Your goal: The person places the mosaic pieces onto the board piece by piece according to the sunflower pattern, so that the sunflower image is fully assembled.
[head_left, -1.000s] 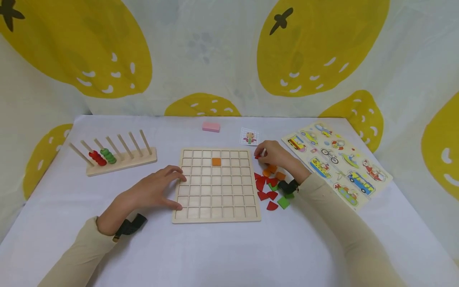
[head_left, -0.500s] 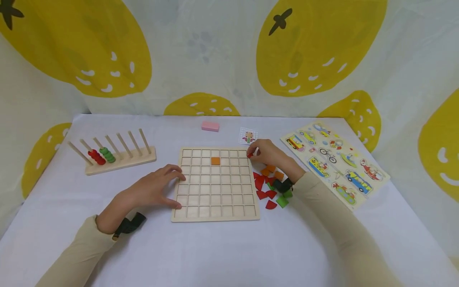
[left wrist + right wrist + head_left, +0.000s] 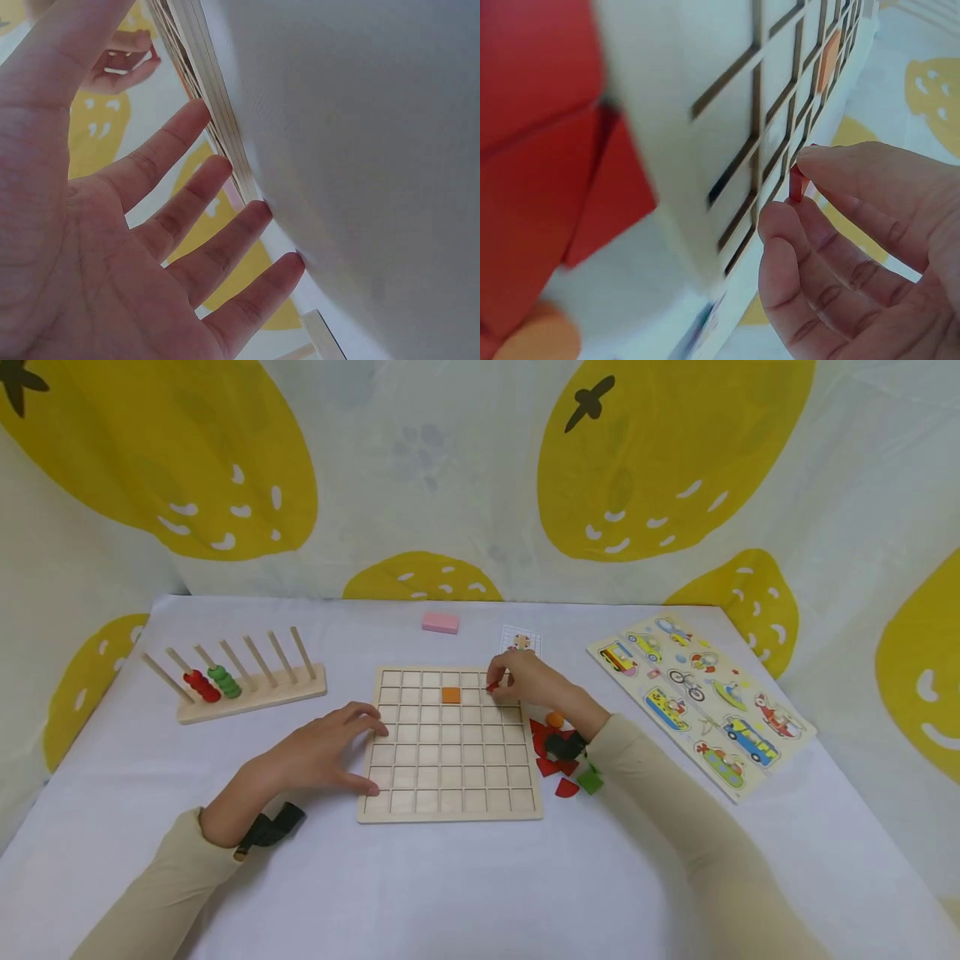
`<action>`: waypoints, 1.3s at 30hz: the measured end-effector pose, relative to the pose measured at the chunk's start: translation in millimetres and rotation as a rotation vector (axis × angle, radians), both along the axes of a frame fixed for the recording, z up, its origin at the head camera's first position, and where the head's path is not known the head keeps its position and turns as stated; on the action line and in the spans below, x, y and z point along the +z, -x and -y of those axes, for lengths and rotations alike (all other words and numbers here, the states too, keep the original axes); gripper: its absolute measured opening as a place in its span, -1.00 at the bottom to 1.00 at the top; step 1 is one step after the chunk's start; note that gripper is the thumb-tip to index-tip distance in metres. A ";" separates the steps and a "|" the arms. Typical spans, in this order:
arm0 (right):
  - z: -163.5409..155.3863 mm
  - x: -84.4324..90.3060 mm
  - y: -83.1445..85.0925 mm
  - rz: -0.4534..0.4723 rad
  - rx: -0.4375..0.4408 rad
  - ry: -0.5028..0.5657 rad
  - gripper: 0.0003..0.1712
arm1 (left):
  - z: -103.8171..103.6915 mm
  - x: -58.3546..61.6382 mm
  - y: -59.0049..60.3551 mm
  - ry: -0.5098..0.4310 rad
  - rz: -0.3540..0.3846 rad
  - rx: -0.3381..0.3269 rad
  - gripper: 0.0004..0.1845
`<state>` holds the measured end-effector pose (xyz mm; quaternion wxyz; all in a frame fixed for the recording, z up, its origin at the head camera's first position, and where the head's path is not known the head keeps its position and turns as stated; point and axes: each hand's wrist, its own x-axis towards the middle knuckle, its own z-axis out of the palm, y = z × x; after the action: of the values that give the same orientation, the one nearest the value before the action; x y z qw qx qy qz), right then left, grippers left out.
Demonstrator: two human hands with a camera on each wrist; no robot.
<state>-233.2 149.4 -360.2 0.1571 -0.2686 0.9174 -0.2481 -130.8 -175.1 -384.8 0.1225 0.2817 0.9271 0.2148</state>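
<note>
A wooden grid board (image 3: 431, 756) lies flat in the middle of the table, with one orange square tile (image 3: 451, 695) in its second row. My right hand (image 3: 528, 681) pinches a small red tile (image 3: 798, 184) between thumb and fingertips, over the board's upper right cells. The tile's full outline is hidden by the fingers. At the board's left side rests my left hand (image 3: 326, 752), fingers spread and thumb apart, fingertips at the edge. In the left wrist view its straight fingers (image 3: 180, 146) reach to the board's side (image 3: 214, 82).
Right of the board lies a pile of red tiles (image 3: 566, 788), with green (image 3: 591, 781) and orange ones (image 3: 554, 719). A pattern card (image 3: 522, 637) and pink block (image 3: 440, 622) stand behind. A peg rack (image 3: 255, 697) is left, a picture puzzle (image 3: 697, 702) right.
My right hand has moved left with the red tile, from beside the board to over its upper right cells, now overlapping the pattern card. The left hand has stayed in place.
</note>
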 end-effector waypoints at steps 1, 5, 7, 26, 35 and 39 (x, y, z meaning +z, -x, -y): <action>2.6 0.0 -0.4 -0.008 0.016 0.004 -0.86 | 0.1 0.0 0.1 -0.002 -0.001 0.000 -0.25; 12.5 -0.8 -2.9 -0.038 0.078 0.006 -0.92 | 0.0 0.6 0.1 -0.009 0.004 0.002 -0.24; 17.4 -1.1 -4.7 -0.033 0.088 0.000 -0.94 | -0.3 0.8 -0.1 -0.011 0.007 0.003 -0.24; 30.9 -5.3 -10.2 -0.055 0.101 -0.022 -0.92 | -0.2 -0.2 -1.2 -0.028 -0.004 -0.003 -0.25; 30.2 -5.1 -9.4 -0.024 0.095 -0.038 -0.91 | 0.0 0.2 -0.4 -0.024 0.002 -0.006 -0.25; 31.6 -7.0 -8.7 -0.014 0.094 -0.034 -0.90 | -0.2 -0.2 -0.8 -0.026 -0.004 -0.008 -0.25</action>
<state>-224.5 117.8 -367.2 0.1667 -0.3105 0.9089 -0.2228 -130.0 -174.9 -385.0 0.1176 0.2873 0.9234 0.2258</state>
